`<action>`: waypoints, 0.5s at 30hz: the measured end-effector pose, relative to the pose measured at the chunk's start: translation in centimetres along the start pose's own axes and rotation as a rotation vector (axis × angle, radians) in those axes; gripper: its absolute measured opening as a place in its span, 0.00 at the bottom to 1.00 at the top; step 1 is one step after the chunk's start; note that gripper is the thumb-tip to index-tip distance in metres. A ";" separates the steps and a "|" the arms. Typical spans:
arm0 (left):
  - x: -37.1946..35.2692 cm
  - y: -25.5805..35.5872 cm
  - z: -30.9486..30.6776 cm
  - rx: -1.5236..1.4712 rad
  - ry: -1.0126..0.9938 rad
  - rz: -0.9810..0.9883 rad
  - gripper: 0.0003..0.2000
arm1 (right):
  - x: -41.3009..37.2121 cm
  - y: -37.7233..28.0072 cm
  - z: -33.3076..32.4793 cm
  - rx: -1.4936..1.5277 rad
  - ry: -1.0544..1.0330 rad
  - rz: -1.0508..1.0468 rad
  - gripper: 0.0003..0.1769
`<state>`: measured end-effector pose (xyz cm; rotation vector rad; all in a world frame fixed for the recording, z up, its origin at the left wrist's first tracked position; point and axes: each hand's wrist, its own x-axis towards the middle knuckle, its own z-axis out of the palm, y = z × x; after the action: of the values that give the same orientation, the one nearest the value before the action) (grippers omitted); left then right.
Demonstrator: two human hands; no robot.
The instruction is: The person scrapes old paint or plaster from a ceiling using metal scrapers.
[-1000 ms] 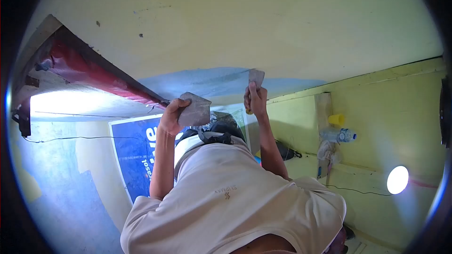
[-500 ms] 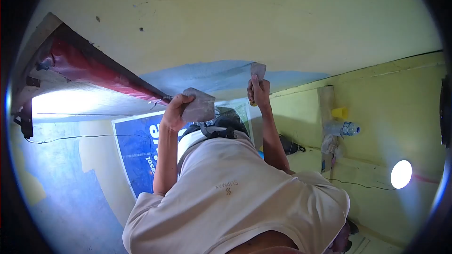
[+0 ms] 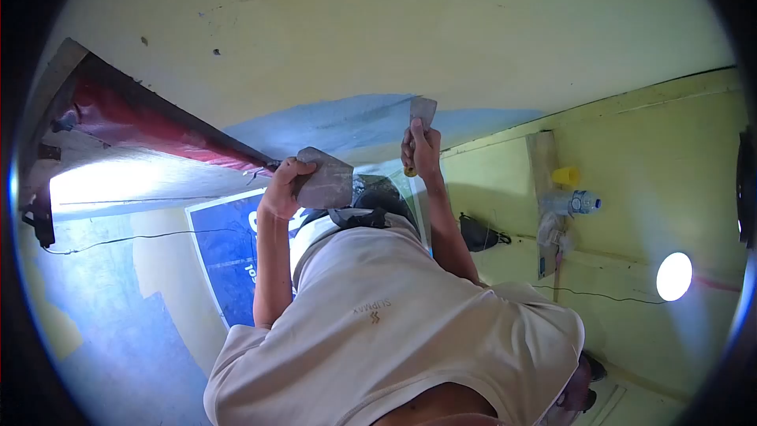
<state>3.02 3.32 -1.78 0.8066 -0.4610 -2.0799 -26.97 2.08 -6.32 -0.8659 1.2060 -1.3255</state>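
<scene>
My right hand (image 3: 423,148) is closed around a putty knife (image 3: 423,110) with a flat grey blade; a bit of yellow handle shows below the fist. The blade overlaps a blue-grey patch (image 3: 339,120) on the pale yellow wall (image 3: 489,39). Lower and to the left, my left hand (image 3: 282,189) grips a wide flat grey plate (image 3: 325,180), thumb on top and the fingers hidden beneath. Whitish smears mark the plate's face. Behind it are dark clothes at my waist and my light shirt (image 3: 394,323).
A red-covered ledge (image 3: 150,122) with a dark edge juts out at left, above a blue sign (image 3: 225,256). At right, a board (image 3: 543,213) carries a yellow cup (image 3: 565,177) and plastic bottle (image 3: 579,202). A bright lamp (image 3: 674,277) and a cable are further right.
My right hand and the putty knife have moved a little left and up along the blue-grey patch. The left hand with the plate is nearly where it was; the view has shifted slightly.
</scene>
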 end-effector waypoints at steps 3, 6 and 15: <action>0.6 -0.8 -1.4 0.007 -0.023 -0.022 0.09 | 0.0 0.3 -0.2 0.002 0.006 -0.021 0.28; 0.3 -0.6 -0.5 -0.012 0.022 -0.033 0.08 | 0.2 0.5 -0.4 -0.028 0.029 -0.009 0.28; -0.4 0.4 0.3 0.022 0.029 -0.004 0.09 | 0.9 0.1 0.5 -0.040 -0.009 -0.054 0.29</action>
<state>3.19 3.40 -1.16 0.8496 -0.4681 -2.0673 -26.56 1.09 -6.38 -0.9378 1.2126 -1.3432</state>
